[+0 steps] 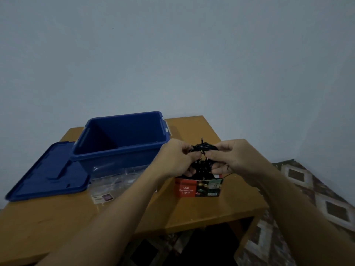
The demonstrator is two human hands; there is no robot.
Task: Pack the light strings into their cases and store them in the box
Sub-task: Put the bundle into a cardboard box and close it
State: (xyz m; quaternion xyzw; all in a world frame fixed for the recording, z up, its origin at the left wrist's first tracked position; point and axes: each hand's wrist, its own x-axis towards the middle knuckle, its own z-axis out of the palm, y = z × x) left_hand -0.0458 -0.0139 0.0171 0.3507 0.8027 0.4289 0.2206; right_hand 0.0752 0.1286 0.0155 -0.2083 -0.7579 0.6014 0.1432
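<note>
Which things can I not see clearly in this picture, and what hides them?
Head view only.
Top of the carton: hidden by the light string, left hand and right hand.
Floor of the blue box: hidden by its near wall.
Label on the clear bag: blurred, too small.

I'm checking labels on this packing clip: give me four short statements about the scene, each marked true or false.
1. The left hand and right hand both hold the black light string. True.
2. A clear plastic bag lies on the table in front of the blue box. True.
3. The blue box is closed. False: it is open, its lid lying beside it.
4. The black light string sits inside the blue box. False: it is held above the LED carton.
</note>
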